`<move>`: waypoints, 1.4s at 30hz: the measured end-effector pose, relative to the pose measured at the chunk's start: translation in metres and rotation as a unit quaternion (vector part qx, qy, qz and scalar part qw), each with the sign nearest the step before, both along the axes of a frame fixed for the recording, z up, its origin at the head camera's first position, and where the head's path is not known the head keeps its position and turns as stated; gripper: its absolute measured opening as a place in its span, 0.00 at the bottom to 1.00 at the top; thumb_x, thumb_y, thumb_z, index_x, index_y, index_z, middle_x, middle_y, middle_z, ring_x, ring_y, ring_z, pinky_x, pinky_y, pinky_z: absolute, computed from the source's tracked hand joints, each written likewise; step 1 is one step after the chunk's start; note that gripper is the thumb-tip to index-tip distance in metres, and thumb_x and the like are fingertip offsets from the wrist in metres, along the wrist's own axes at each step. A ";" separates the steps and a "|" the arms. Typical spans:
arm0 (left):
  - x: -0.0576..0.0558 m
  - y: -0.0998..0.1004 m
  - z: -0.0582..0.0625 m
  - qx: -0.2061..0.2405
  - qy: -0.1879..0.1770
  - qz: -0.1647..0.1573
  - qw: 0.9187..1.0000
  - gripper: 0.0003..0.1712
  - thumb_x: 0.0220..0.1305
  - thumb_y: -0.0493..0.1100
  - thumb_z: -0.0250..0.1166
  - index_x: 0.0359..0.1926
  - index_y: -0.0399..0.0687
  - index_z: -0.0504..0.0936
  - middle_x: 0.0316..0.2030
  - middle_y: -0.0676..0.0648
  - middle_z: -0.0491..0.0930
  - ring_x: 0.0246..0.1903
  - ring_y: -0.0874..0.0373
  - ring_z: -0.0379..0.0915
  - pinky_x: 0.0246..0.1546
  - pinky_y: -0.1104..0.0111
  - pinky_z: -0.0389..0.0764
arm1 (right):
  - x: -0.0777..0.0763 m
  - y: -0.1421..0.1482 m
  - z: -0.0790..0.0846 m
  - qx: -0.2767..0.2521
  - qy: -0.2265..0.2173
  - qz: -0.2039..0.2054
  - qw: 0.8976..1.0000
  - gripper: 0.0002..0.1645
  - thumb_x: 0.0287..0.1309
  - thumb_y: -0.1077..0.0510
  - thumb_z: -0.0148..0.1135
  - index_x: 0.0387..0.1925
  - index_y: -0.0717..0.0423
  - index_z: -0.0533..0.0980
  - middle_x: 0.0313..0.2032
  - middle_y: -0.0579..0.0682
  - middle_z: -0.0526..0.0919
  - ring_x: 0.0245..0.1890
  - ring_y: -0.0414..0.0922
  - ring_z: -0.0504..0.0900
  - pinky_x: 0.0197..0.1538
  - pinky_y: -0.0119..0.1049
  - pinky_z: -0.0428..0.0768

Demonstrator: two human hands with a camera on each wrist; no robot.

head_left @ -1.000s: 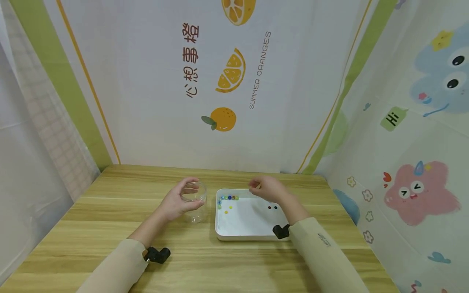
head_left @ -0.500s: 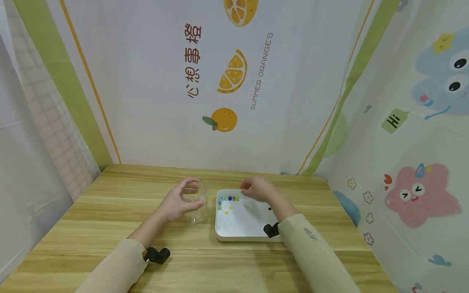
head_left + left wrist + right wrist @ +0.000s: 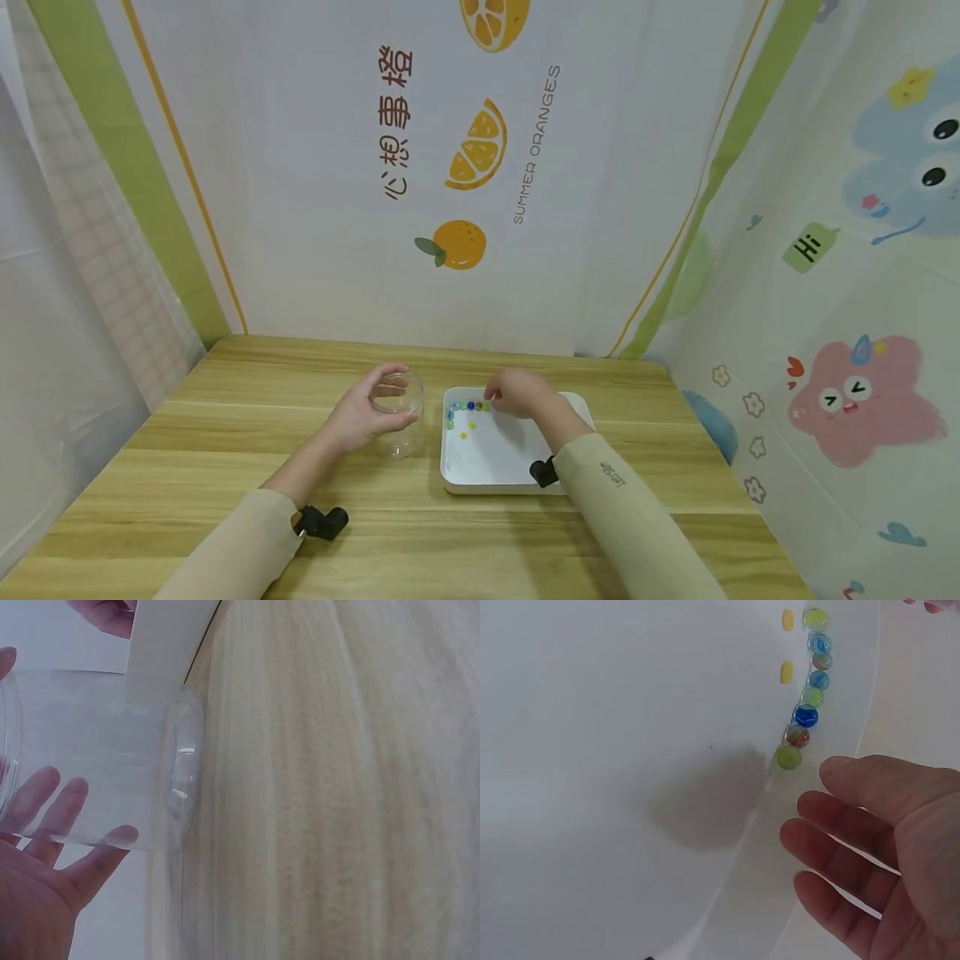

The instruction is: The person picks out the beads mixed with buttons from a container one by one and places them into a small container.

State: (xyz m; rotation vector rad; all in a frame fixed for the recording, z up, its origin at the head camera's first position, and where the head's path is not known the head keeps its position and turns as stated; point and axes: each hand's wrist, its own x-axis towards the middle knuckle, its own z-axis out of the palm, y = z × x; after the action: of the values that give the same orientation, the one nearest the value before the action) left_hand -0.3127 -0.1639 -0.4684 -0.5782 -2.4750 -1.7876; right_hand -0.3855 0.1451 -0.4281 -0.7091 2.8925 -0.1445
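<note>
My left hand (image 3: 356,417) grips a clear jar (image 3: 402,442) around its upper part. The jar stands upright on the table, its mouth uncovered, and nothing shows inside its transparent wall (image 3: 90,735) in the left wrist view. Over the back of a white tray (image 3: 502,489) is my right hand (image 3: 522,393), its fingers (image 3: 832,817) loosely bent with nothing between them. Just beyond its thumb, the nearest marble (image 3: 788,757) is green-yellow, at the end of a row of several coloured glass marbles along the tray's wall. Two small yellow flat pieces (image 3: 787,673) lie beside the row.
The wood-grain table (image 3: 390,542) extends on all sides of the tray. A printed curtain (image 3: 315,208) hangs behind it, and another patterned cloth (image 3: 825,292) hangs at the right. The right forearm covers the tray's right part.
My right hand has moved left and slightly down, toward the end of the marble row. Two small dark pieces at the tray's right are now hidden by the forearm. The left hand stays put.
</note>
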 end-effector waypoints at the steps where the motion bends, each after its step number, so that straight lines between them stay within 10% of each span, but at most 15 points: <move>1: 0.000 0.000 0.000 0.000 0.000 0.000 1.000 0.44 0.65 0.38 0.81 0.76 0.47 0.69 0.72 0.26 0.73 0.72 0.27 0.72 0.56 0.53 0.91 | 0.000 0.000 -0.001 0.002 -0.001 -0.002 1.000 0.11 0.73 0.59 0.69 0.52 0.47 0.91 0.44 0.44 0.90 0.44 0.42 0.83 0.57 0.43 0.86; 42: 0.000 -0.001 -0.001 -0.004 0.001 0.003 1.000 0.44 0.64 0.39 0.82 0.76 0.49 0.69 0.70 0.28 0.75 0.71 0.27 0.72 0.56 0.52 0.91 | 0.012 0.004 0.004 0.016 -0.068 -0.011 0.998 0.07 0.73 0.61 0.70 0.39 0.46 0.89 0.42 0.44 0.88 0.42 0.43 0.81 0.51 0.42 0.85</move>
State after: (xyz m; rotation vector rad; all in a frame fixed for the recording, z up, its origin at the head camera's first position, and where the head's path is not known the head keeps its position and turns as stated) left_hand -0.3131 -0.1644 -0.4699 -0.5716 -2.4816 -1.7747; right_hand -0.3739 0.1491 -0.4237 -0.6352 2.7682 -0.1438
